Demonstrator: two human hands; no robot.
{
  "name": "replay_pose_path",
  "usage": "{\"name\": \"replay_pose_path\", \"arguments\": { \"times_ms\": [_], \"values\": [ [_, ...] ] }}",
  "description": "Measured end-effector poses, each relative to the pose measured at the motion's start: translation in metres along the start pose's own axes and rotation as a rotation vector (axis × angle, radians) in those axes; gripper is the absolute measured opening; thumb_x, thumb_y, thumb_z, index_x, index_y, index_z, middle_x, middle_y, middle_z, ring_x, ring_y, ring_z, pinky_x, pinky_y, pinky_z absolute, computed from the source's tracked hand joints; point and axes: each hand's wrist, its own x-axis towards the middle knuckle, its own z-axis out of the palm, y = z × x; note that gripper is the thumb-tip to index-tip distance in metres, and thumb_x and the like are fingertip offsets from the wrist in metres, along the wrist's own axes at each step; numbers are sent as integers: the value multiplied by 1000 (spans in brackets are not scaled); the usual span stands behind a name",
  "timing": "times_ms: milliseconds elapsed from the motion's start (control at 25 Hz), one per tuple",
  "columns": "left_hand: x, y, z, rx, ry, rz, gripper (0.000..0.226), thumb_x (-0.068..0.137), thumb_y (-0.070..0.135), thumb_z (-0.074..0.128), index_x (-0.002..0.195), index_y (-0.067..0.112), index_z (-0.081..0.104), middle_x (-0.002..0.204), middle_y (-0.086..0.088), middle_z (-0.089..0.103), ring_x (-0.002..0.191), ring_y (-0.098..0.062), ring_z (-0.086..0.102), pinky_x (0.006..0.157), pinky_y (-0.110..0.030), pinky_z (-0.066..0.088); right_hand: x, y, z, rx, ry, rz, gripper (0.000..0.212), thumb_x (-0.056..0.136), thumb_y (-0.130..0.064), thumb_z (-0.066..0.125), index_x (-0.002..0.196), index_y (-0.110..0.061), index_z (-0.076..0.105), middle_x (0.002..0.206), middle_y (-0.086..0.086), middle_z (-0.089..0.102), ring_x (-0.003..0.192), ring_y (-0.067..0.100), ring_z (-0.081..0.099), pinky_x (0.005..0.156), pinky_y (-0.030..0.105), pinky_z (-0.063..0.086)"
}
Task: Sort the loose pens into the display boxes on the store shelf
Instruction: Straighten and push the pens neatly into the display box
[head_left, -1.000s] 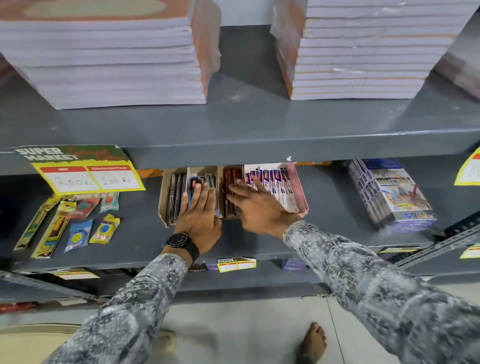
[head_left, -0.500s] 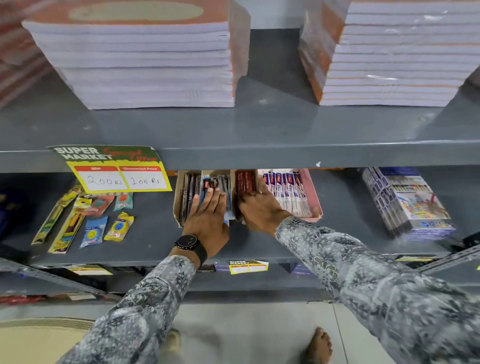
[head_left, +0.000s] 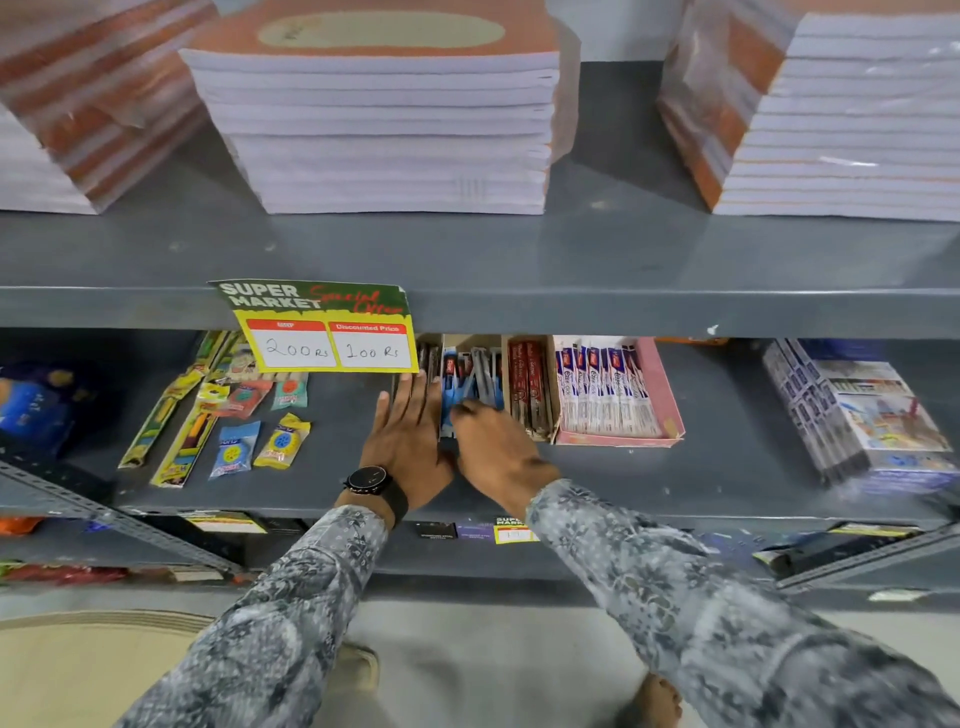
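Standing on the grey shelf (head_left: 727, 467), with the pink box (head_left: 670, 410) as landmark. Three brown display boxes (head_left: 506, 364) in a row directly left of the pink box, the nearest one touching it. Probably light cardboard with thin walls, so easily pushed or crushed. Better to steady them from the side and not to press from above.

Left hand (head_left: 410, 436) flat over the box farthest from the pink box, fingers (head_left: 415, 395) stretched and open, gripping nothing. Right hand (head_left: 493, 447) at the second box left of the pink box, fingers (head_left: 462, 410) bent down on the loose pens (head_left: 475, 376). Cannot tell whether closed on a pen or only touching.

Pens judged light, stiff and smooth, likely to roll or slip when lying crossed. Best pinched at the middle of the barrel, one or a few at once, and laid parallel to the box walls.

Counted: three stacks of notebooks (head_left: 384, 130) on the shelf above the pink box. Four boxes in all, one pink and three brown. About seven white-and-blue packed pens (head_left: 602, 389) inside the pink box. A few red pens (head_left: 530, 384) in the box beside it. Blue and grey loose pens too tangled to count. Dark pens in the farthest box mostly hidden under the hand.
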Motion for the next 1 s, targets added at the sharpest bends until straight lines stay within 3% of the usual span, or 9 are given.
{"name": "replay_pose_path", "arguments": {
  "times_ms": [160, 320, 440, 720, 880, 1000],
  "values": [
    [-2, 0, 2, 9, 3, 30, 90, 82, 34, 49, 156, 19, -1, 166, -7, 1, 152, -25, -8, 123, -50, -1, 34, -7, 7, -103, -60, 220, 30, 103, -9, 46, 125, 4, 62, 122, 24, 58, 105, 37, 67, 86, 43, 60],
    [-1, -9, 3, -22, 16, 37, 92, 77, 19, 48, 156, 15, 1, 166, -3, 0, 152, -20, -8, 123, -46, -2, 74, -1, 4, -138, -76, 327, 33, 106, -17, 43, 123, 3, 63, 122, 19, 65, 108, 31, 67, 86, 37, 56],
    [-1, -12, 4, -27, 6, 37, 91, 76, 18, 40, 156, 15, -2, 166, -1, -4, 152, -18, -12, 124, -44, -4, 89, 9, 0, -83, -92, 374, 33, 107, -16, 38, 119, 1, 64, 119, 15, 69, 107, 30, 68, 84, 37, 55],
    [-1, -13, 4, -26, 20, 58, 90, 76, 17, 42, 156, 13, 1, 166, -2, -1, 152, -19, -9, 124, -43, -3, 84, 24, -1, -60, -21, 385, 25, 98, -2, 48, 116, 2, 65, 115, 19, 70, 106, 33, 70, 87, 40, 58],
    [-2, -13, -2, -28, -4, 53, 90, 78, 14, 46, 156, 12, 1, 166, -3, 0, 152, -19, -8, 124, -43, -4, 79, 29, -8, 48, 54, 434, 27, 95, -2, 50, 119, 1, 61, 117, 21, 67, 112, 37, 66, 89, 42, 58],
    [-1, -12, -6, -11, -33, 53, 88, 81, 16, 46, 156, 12, 0, 166, -4, -1, 152, -20, -10, 124, -44, -3, 82, 33, -14, 302, 44, 552, 34, 89, -3, 54, 123, -1, 57, 123, 19, 64, 108, 38, 66, 86, 41, 60]
  ]
}}
